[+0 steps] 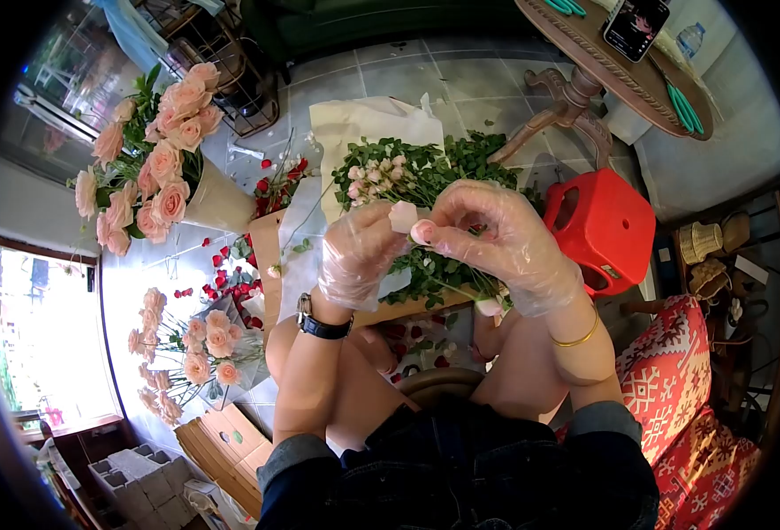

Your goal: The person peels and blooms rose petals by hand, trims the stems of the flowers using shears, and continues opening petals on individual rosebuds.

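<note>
Both hands wear clear plastic gloves. My left hand [358,253] is closed, with a pale pink petal [403,217] pinched at its fingertips. Right beside the petal is a small pink rose [423,232], held between the thumb and fingers of my right hand [498,243]. The rose's stem is mostly hidden by the fingers. Under the hands lie leafy green stems [425,269] on brown paper. A cluster of small pale pink roses [374,179] rests just beyond my left hand.
A red stool [600,231] stands at the right, below a round wooden table [620,66] with a phone [636,28]. On the left, a vase [220,199] holds large pink roses [167,163]. Red petals [235,284] litter the floor. A cardboard piece [227,450] lies lower left.
</note>
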Tool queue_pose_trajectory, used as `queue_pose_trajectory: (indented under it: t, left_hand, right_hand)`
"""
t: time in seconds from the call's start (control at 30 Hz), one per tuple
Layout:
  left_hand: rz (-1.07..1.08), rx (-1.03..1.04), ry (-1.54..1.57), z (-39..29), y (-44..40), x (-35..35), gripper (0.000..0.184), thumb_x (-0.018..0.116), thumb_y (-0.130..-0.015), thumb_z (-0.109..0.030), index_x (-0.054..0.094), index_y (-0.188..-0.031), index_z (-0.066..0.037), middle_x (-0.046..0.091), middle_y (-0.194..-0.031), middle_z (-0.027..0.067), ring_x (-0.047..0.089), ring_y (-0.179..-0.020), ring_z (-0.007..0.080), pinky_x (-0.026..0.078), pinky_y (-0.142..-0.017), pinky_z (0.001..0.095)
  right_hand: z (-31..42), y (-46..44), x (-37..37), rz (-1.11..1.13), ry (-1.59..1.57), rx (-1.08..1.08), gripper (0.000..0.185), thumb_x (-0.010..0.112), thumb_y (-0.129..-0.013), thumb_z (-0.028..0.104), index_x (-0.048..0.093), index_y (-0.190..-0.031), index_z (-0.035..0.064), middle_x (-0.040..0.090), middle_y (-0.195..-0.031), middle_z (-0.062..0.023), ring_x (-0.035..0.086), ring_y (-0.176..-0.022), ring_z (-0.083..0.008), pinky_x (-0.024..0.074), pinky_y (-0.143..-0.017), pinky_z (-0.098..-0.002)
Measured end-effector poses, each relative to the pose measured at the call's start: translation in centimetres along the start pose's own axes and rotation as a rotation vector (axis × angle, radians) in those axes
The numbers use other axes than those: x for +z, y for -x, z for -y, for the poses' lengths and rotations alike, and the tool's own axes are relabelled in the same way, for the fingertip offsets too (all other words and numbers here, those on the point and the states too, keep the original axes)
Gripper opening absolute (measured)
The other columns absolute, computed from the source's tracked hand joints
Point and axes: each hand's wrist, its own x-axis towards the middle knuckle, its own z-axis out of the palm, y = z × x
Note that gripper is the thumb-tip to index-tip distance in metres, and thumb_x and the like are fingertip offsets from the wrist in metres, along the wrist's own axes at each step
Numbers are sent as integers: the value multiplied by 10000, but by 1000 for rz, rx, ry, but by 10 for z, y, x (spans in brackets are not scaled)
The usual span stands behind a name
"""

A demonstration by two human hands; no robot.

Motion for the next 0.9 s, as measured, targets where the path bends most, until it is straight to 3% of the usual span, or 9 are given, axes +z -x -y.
queue_pose_trajectory:
  t: [0.07,0.17,0.3,0.37,0.5,0.57,0.67,0.8,0.9]
  left_hand:
    - [-89,82,75,1,1,4,264,676,-667,-6,636,-918,-74,618,-834,103,603,-677,244,471,-584,280]
    - [11,11,-75,-4,-3,-1,268,658,-659,33,632,-907,-64,616,-832,106,602,-677,245,468,-581,281]
    - [-43,2,8,-4,-4,6,251,629,-678,47,627,-907,-54,615,-829,103,601,-680,247,467,-582,282]
    - [-113,72,-5,-6,-9,6,223,648,-616,53,563,-788,-60,523,-694,72,541,-589,232,441,-496,297]
    - [-50,20,124,-1,-5,10,200,638,-625,51,547,-765,-58,521,-695,70,542,-589,237,440,-494,297]
    - [86,-215,339,12,7,19,251,622,-719,18,621,-960,-53,606,-821,88,591,-675,221,460,-582,271]
    - [71,0,49,1,-1,12,260,645,-706,-1,625,-956,-72,604,-827,81,589,-664,233,465,-576,274]
    - [84,42,-28,-5,-5,8,274,649,-698,-2,626,-957,-89,607,-838,84,590,-661,254,472,-571,289]
    - [28,59,74,-8,-7,9,268,656,-689,-7,628,-942,-92,607,-849,91,588,-657,273,473,-565,308]
  right_hand:
    - [2,0,-1,25,6,16,170,671,-775,193,642,-864,51,570,-723,-29,536,-732,-82,413,-689,-222]
    - [2,1,4,-14,-162,28,156,671,-774,179,637,-822,35,571,-734,-12,526,-726,-77,408,-669,-215]
    - [3,2,1,4,-308,81,153,658,-784,162,622,-827,19,574,-754,-3,515,-724,-77,406,-662,-217]
    - [0,4,-4,35,-417,50,174,649,-790,150,597,-886,15,583,-790,-12,512,-691,-74,405,-613,-198]
    - [11,8,-11,-6,-504,186,210,642,-791,150,559,-925,10,597,-797,-45,533,-668,-76,418,-547,-185]
    - [12,7,-6,-42,-560,110,223,652,-782,150,542,-914,8,608,-788,-64,547,-642,-80,425,-492,-178]
    - [17,6,-3,-38,-444,141,208,652,-780,133,537,-893,3,613,-768,-72,560,-648,-94,451,-492,-196]
    - [4,3,-2,-70,-466,87,193,650,-781,118,541,-895,6,603,-783,-62,553,-685,-98,461,-566,-205]
    - [-5,1,-6,-128,-203,-103,173,643,-788,114,544,-887,13,584,-809,-43,538,-738,-100,452,-654,-223]
